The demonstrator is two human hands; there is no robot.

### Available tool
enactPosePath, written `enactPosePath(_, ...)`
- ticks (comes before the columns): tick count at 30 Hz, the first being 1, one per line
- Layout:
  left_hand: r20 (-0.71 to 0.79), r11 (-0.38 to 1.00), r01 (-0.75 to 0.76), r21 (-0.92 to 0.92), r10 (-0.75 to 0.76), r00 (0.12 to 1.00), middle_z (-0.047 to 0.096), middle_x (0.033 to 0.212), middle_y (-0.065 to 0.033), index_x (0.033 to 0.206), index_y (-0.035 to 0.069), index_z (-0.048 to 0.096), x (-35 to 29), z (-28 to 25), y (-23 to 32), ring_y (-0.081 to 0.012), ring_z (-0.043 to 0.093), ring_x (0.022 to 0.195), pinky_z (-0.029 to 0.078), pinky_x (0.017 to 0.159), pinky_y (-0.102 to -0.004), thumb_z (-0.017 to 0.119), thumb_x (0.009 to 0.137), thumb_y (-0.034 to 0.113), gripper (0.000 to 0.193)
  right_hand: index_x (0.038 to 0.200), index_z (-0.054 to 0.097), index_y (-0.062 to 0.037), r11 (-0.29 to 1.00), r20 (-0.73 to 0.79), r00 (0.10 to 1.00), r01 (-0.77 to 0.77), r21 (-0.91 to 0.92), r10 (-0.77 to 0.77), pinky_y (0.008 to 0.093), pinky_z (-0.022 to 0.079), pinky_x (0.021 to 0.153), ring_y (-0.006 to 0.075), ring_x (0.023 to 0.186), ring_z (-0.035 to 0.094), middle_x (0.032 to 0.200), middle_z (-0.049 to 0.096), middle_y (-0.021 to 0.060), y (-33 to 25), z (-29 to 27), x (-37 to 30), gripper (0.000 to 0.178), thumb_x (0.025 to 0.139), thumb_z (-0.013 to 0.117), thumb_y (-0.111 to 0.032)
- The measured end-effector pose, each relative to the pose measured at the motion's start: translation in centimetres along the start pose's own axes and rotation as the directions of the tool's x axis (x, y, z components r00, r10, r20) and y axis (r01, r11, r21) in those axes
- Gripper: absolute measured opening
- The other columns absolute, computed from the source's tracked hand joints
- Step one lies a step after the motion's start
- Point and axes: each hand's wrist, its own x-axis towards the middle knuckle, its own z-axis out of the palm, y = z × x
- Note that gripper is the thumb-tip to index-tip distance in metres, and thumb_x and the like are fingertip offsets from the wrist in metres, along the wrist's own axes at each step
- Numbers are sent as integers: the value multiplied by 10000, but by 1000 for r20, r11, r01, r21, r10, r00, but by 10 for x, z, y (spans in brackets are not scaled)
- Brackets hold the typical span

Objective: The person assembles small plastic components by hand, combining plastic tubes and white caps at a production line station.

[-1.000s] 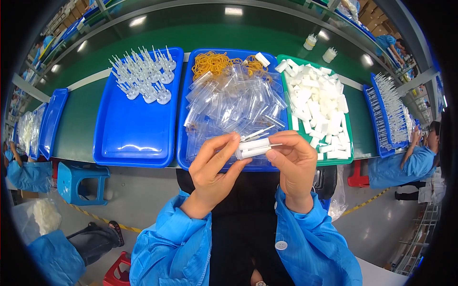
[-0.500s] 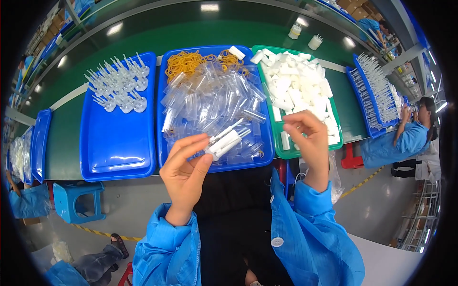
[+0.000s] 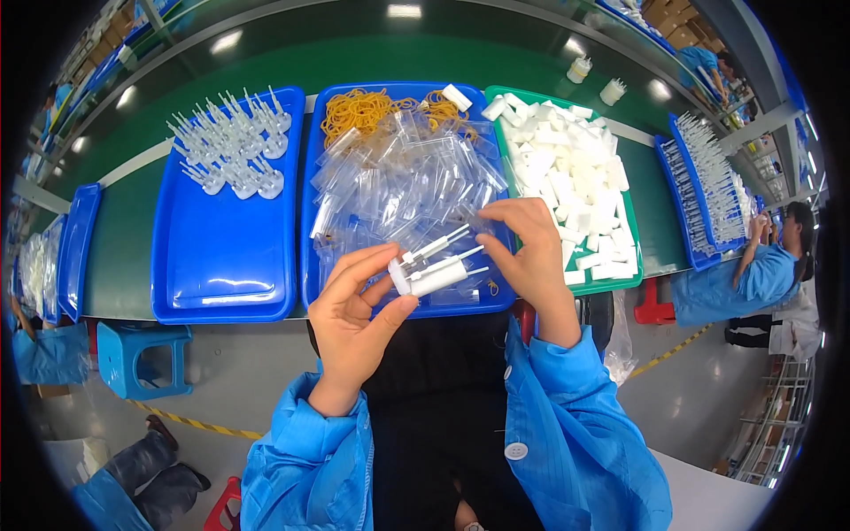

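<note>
My right hand [image 3: 529, 246] has come in from the green tray [image 3: 611, 285] to just beside the rods of the white piece [image 3: 438, 280] in my left hand [image 3: 352, 308].

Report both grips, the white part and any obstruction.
Left grip closed on white part. Right grip open, near its stems; contact unclear. Nothing visibly blocking between.

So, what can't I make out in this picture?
Head view: the underside of the white piece, turned toward the palm of the left hand.
Head view: whether the right hand touches a rod tip; the gap is too small.
Head view: much of the floor of the middle tray, under clear sleeves.
Head view: the lower-left person's head, cut off by the picture's edge.
</note>
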Motion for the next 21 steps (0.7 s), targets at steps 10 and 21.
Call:
enactPosePath(10, 28, 999, 18, 46, -19, 999, 526, 1210, -165, 1202, -66, 575, -1, -3, -3, -258, 563, 1131, 565, 914, -370, 691, 774, -119, 447, 996, 661, -44, 979, -95, 981, -177, -104, 167, 371, 484, 741, 298, 825, 603, 909, 616, 124, 35, -26, 22, 256, 744, 686, -15)
enactPosePath(21, 85, 997, -65, 49, 61, 995, 510, 1232, -169, 1200, -49, 590, -1, 1, 5, -290, 564, 1159, 552, 947, -382, 665, 758, -173, 465, 939, 592, -44, 940, 53, 986, -135, -313, 159, 393, 452, 667, 310, 782, 569, 828, 560, 104, 50, -16, 22, 231, 738, 704, -65)
